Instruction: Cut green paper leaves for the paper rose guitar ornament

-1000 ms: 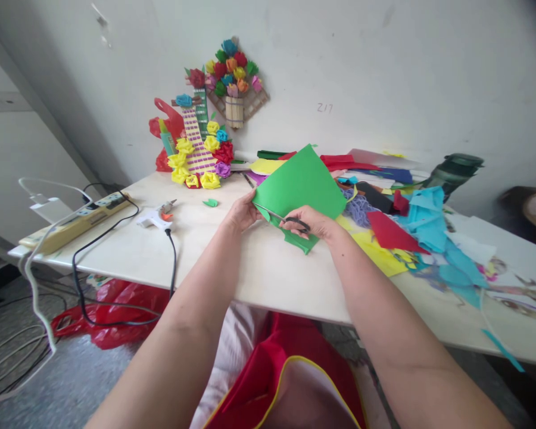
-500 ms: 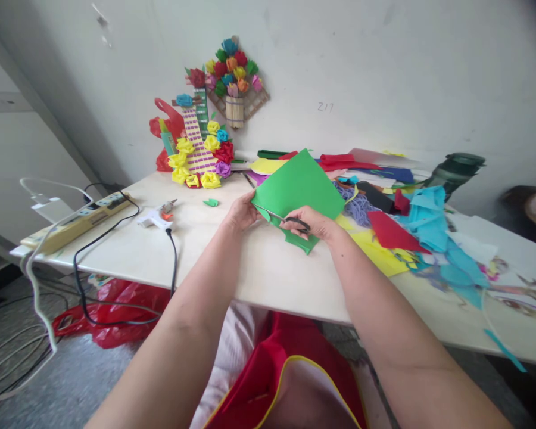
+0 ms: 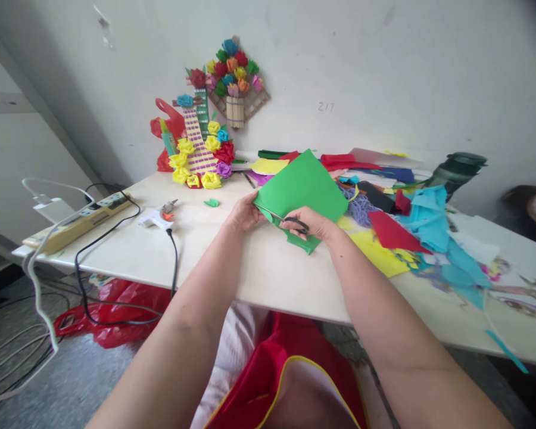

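A sheet of green paper (image 3: 306, 185) is held up at a slant over the white table. My left hand (image 3: 246, 213) pinches its left corner between closed fingers. In my right hand (image 3: 310, 223) are scissors (image 3: 298, 225) with dark handles, my fingers wrapped round the loops. Their blades point left across the lower left edge of the paper, towards my left fingertips. The lower edge of the sheet is cut unevenly and hangs below my right hand. A small green paper scrap (image 3: 211, 202) lies on the table to the left.
A white glue gun (image 3: 154, 219) and a power strip (image 3: 78, 220) with cables are on the left. Paper flowers (image 3: 199, 161) decorate a model against the wall. Coloured paper, purple yarn (image 3: 361, 208) and a dark bottle (image 3: 458, 173) crowd the right and back.
Both hands, the scissors and the green paper are almost where they were. The sheet sits very slightly further right, along with a small shift of the whole view.
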Available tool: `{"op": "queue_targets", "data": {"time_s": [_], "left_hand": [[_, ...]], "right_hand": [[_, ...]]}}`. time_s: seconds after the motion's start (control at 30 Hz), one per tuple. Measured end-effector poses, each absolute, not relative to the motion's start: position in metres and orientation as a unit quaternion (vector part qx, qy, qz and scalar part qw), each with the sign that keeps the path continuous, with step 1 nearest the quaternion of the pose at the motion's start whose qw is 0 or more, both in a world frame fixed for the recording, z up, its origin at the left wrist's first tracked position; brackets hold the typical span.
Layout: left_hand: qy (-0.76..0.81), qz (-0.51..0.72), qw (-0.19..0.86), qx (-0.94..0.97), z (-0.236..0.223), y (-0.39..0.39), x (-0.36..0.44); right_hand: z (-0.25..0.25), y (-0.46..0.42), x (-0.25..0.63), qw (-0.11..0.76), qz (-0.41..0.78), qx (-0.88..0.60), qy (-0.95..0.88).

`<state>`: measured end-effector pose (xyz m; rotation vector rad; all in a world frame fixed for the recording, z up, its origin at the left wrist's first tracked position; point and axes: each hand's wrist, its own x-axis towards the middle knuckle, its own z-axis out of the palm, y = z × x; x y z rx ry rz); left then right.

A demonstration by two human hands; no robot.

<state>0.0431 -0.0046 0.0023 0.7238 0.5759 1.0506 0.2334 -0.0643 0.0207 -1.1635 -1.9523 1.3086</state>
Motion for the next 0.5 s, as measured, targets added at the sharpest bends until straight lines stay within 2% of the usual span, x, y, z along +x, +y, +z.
{"op": "queue_targets", "data": {"time_s": [0.5], "left_hand": [[0.251, 0.500, 0.761, 0.329, 0.0008, -0.0033, 0.0417]], "right_hand": [[0.0247, -0.0643, 0.2297, 0.268, 0.479, -0.446, -0.707]]}}
